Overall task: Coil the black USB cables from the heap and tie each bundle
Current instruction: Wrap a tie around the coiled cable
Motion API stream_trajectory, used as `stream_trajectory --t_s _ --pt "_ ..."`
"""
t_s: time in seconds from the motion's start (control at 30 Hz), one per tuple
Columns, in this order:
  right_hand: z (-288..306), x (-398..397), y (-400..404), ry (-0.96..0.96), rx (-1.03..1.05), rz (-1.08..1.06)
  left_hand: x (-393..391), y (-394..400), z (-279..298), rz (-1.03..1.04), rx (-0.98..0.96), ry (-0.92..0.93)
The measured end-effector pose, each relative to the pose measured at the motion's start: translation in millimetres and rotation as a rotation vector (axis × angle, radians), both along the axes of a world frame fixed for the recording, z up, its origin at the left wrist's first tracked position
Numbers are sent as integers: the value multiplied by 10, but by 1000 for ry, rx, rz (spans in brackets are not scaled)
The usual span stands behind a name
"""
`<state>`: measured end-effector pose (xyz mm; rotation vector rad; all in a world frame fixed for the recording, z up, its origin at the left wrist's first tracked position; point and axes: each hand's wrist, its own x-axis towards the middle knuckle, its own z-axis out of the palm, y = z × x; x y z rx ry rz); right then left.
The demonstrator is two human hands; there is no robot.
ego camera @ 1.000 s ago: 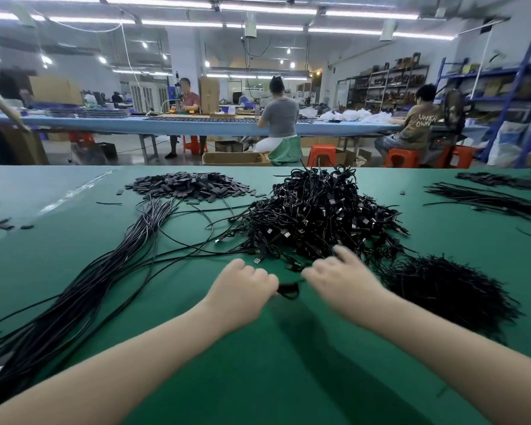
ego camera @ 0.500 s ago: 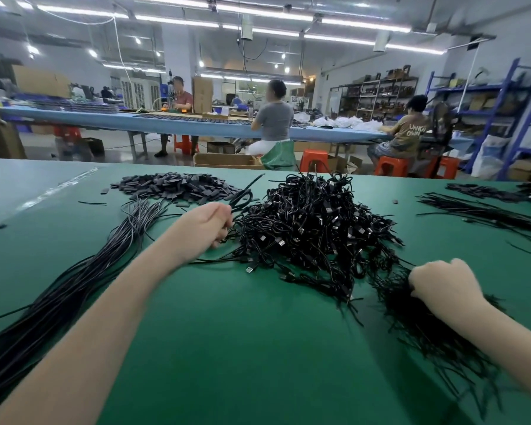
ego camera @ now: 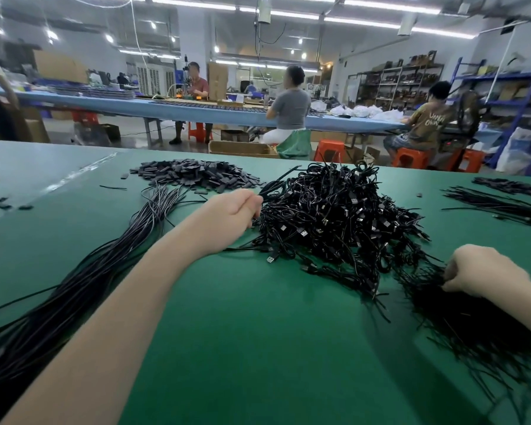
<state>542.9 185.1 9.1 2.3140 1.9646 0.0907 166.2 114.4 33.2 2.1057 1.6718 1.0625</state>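
- We see the left hand point(ego camera: 232, 210) stretched out across the green desk point(ego camera: 242, 348), its fingers curled and pinching a black cable point(ego camera: 276, 184) at the left edge of the heap; the cable runs up and to the right from the fingers.
- The heap of coiled black USB cables point(ego camera: 334, 222) sits in the middle of the desk, a tangled mound with silver plug ends showing here and there. One loose USB plug point(ego camera: 270, 259) lies on the desk at the heap's near left foot.
- Our right hand point(ego camera: 475, 271) is at the near right, knuckles up, fingers curled down into a pile of thin black ties point(ego camera: 460, 320); it appears to pinch some of them, though the fingertips are hidden in the strands.
- The pile of ties lies just beside the heap, touching its near right edge, and spreads toward the desk's near right corner.
- To the left, a long bundle of straight black cables point(ego camera: 83, 286) runs from the near left corner toward the far side of the desk.
- Beyond that bundle's far end lies a flat pile of small dark pieces point(ego camera: 196, 173), just left of the heap.
- At the far right edge of the desk more dark strands point(ego camera: 497, 207) lie apart from the heap.
- Behind the desk, people sit on orange stools point(ego camera: 411, 156) at a long blue table point(ego camera: 196, 110).
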Motion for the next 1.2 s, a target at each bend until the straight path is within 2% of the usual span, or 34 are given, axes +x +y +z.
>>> stream_trajectory --t_s 0.1,0.2,0.3,0.4,0.53,0.7,0.87,1.07,1.13,1.2 --pt "100 -135 -116 37 98 59 28 -6 -4 2 7 37" --pt "153 -514 -352 184 259 435 110 -21 8 -37 -42 -3" --pt "219 -995 -683 354 388 813 263 -76 15 -253 -220 -268" --pt "291 -1309 -845 330 579 1017 398 -120 -14 -289 -253 -232" --pt "306 -1488 -845 277 648 1076 472 -146 -33 -229 -230 -145" --pt "273 -1546 -846 503 637 1023 467 -154 -66 -128 -195 113" --pt "203 -1533 -805 623 590 926 503 -127 -141 -75 -182 363" --pt "208 -1526 -831 824 543 818 575 -103 -240 11 -10 534" --pt "246 -1494 -839 764 524 827 570 -89 -260 28 12 573" --pt "280 -1447 -846 597 538 870 566 -79 -271 26 17 584"
